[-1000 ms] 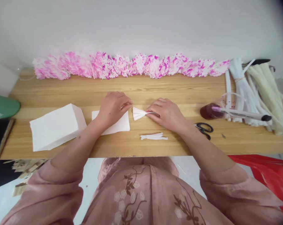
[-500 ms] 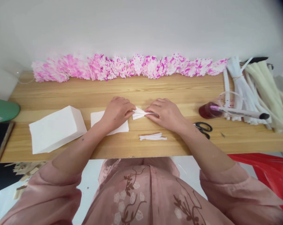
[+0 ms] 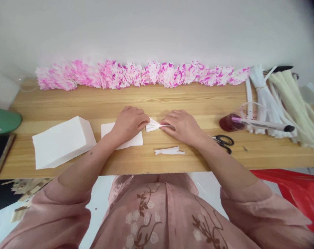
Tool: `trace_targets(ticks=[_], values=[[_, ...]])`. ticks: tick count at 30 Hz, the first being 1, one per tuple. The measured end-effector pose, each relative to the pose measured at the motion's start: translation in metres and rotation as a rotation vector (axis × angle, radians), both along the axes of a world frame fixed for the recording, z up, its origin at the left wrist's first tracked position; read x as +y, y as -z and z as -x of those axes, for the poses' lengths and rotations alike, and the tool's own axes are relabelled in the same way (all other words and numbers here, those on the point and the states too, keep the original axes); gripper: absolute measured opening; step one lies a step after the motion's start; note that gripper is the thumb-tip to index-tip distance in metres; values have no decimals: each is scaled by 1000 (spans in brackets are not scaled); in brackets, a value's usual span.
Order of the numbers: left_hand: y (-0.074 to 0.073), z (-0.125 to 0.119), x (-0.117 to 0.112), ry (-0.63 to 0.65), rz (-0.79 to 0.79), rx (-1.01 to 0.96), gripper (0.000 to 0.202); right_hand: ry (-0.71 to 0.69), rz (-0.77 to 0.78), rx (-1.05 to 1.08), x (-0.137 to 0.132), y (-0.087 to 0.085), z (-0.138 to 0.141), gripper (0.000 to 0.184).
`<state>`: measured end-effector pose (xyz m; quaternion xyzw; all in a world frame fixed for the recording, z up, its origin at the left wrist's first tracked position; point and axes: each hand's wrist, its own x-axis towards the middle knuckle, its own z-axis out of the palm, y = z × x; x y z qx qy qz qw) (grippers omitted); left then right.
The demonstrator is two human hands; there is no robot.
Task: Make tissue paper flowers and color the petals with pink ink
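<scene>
A small white pleated paper (image 3: 152, 125) fans out between my two hands, gathered narrow at its right end. My left hand (image 3: 131, 121) pinches its left edge between thumb and finger. With thumb and fingers closed, my right hand (image 3: 181, 125) grips the gathered part; the far end is hidden under the fingers. Under my left wrist lies a flat stack of white paper sheets (image 3: 132, 140). Just in front of the hands, a few short white strips (image 3: 169, 150) lie on the wooden table (image 3: 157, 98).
A thick white paper stack (image 3: 60, 140) stands left. Pink-and-white ruffled paper flowers (image 3: 146, 75) line the back wall. At right are black-handled scissors (image 3: 224, 141), a jar of dark red liquid (image 3: 231, 123) with a marker (image 3: 266, 124) across it, and bundled white strips (image 3: 263, 100).
The paper looks slightly more tightly gathered beside my right fingers. Both hands keep nearly the same place and grip.
</scene>
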<state>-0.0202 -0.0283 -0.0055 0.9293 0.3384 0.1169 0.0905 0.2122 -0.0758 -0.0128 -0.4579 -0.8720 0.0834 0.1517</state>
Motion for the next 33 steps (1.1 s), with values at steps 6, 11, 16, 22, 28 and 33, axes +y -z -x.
trace_targets(ticks=[6, 11, 16, 22, 28, 33], values=[[-2, 6, 5, -101, 117, -177, 19, 11, 3, 4, 0, 2, -1, 21], [-8, 5, 3, -43, 152, -220, 16, 7, -1, 3, 0, 3, -1, 22], [-9, 2, -3, 34, 117, -107, 18, 12, -3, 2, 0, 2, 0, 21], [-4, -3, -9, 84, 11, -2, 19, 19, 15, 23, 0, 2, -1, 18], [0, -3, -8, 59, -76, 41, 18, -10, 16, 17, 1, 2, -1, 21], [4, -2, -6, 50, -149, 54, 18, -31, 16, 38, 2, 2, -1, 22]])
